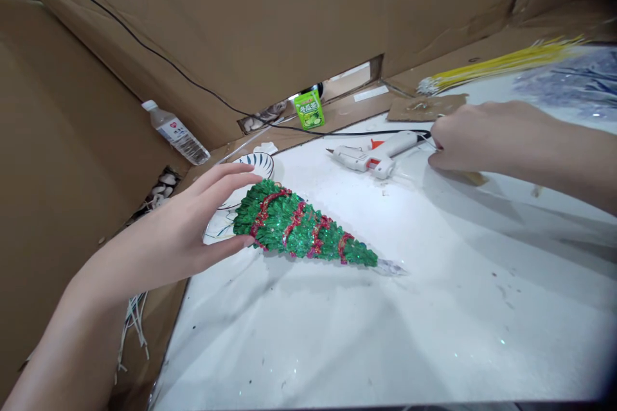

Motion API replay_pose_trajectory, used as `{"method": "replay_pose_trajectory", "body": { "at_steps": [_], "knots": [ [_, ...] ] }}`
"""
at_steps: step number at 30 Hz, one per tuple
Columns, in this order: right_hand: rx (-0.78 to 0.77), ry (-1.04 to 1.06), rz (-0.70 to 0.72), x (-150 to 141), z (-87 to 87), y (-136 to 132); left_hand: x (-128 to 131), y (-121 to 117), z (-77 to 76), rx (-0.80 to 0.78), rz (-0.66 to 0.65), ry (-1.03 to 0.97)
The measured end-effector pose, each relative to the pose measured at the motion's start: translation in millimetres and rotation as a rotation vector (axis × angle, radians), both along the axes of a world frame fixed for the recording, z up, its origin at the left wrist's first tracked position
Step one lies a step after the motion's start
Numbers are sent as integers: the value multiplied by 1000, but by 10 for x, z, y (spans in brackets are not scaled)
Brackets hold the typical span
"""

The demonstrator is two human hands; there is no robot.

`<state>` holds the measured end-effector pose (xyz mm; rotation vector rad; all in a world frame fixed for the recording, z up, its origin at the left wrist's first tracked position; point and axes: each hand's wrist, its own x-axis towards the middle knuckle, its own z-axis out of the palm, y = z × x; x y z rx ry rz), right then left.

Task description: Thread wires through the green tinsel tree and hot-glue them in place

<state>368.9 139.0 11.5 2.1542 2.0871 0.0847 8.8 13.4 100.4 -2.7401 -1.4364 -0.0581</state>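
Observation:
A small green Christmas tree (308,228) with red glitter garlands lies on its side over the white tabletop (337,334), its clear tip pointing right. My left hand (193,218) grips its wide end, thumb on the near side and fingers on the far side. My right hand (475,138) is closed, fingertips pinched together by the handle end of a white glue gun (378,154). A thin pale strand shows at those fingertips, but what they hold is hidden. The glue gun lies with its nozzle to the left.
A water bottle (176,133) leans on the cardboard wall (231,19). A green packet (309,110) stands at the back. Yellow and white stems (501,66) lie back right, near a cardboard piece (427,108). A patterned dish (263,164) sits behind the tree. A black cord (159,51) runs across.

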Motion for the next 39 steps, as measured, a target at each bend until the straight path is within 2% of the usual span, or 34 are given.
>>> {"method": "replay_pose_trajectory", "body": {
  "at_steps": [4,8,10,12,14,17,19,25,31,34,39],
  "knots": [
    [34,10,10,-13,19,-39,-142,35,15,-142,132,-51],
    [80,-15,38,-36,57,-78,-249,87,0,-237,203,-80],
    [155,-20,73,-46,59,-80,-276,107,9,-284,228,-79],
    [272,-4,179,-49,29,-59,-286,121,35,-347,217,-52],
    [378,18,401,-47,-30,-15,-281,128,71,-402,174,-20],
    [407,5,689,-57,-126,60,-246,136,103,-472,106,-22],
    [421,-16,767,-85,-165,98,-216,145,89,-556,57,-46],
    [442,-8,811,-227,-124,135,-168,202,-32,-648,-27,-116],
    [495,-7,892,-248,-39,156,-191,234,-10,-656,-144,-239],
    [543,53,913,-237,75,146,-212,239,21,-627,-84,-274],
    [584,174,869,-293,384,56,-184,196,50,-495,132,-366]
  ]
}}
